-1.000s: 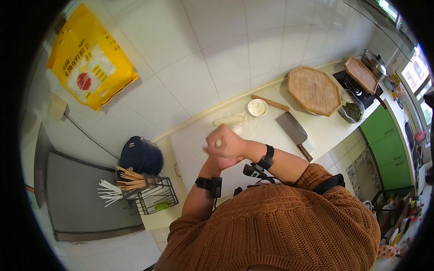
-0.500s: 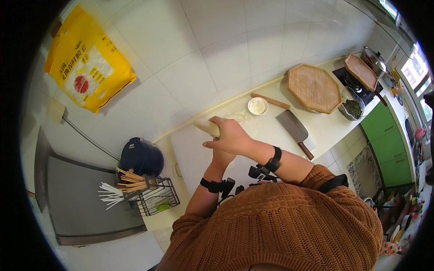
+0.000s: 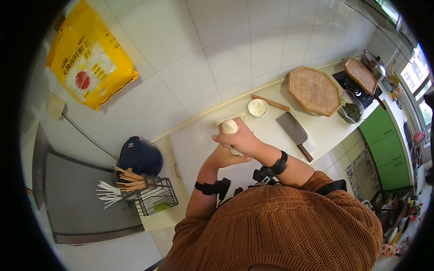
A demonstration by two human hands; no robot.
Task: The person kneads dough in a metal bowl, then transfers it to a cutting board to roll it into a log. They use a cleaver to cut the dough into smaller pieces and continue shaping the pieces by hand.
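Observation:
A thick roll of pale dough [image 3: 229,126] stands upright above the white board [image 3: 192,142], its rounded end sticking out over my fingers. My right hand [image 3: 243,139] is wrapped round its upper part. Just below, my left hand [image 3: 220,157] is closed round the lower part, where a bit of dough shows between the two hands; most of the left fingers are hidden. Loose flour dusts the board behind them. Beyond my right hand sit a small white bowl [image 3: 257,114] of flour, a wooden rolling pin [image 3: 271,103] and a cleaver [image 3: 293,128].
Octagonal wooden trays [image 3: 315,90] and a glass dish of green leaves [image 3: 351,111] stand to the right, near the stove [image 3: 341,77]. At left are a dark blue bin [image 3: 140,156] and a wire rack [image 3: 158,196] with chopsticks. A yellow bag [image 3: 90,56] hangs on the tiled wall.
The dough roll has turned from pointing left to standing upright, its end now facing up. My left hand has come up beneath my right, which has moved slightly right.

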